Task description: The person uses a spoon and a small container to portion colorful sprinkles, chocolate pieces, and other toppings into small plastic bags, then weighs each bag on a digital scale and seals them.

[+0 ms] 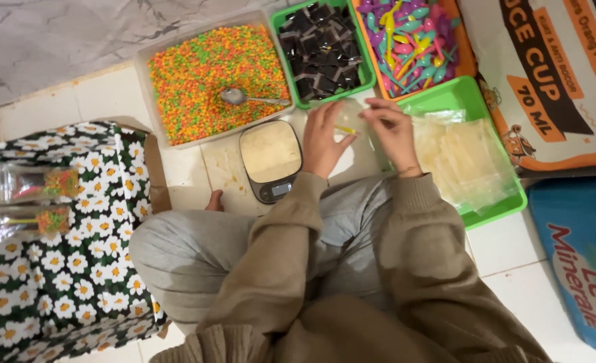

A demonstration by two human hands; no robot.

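A: What did each grip have?
B: Left hand (325, 138) and right hand (393, 131) both pinched shut on one small clear plastic pouch (347, 119) with a yellow stick inside, held just above the tiled floor (506, 245).
A: Surroundings?
B: Small grey digital scale (271, 160) just left of the left hand. Green plastic tray of clear pouches (469, 101) beside the right. Clear tub of multicoloured pellets (204, 74) with metal spoon (241, 97) beyond.
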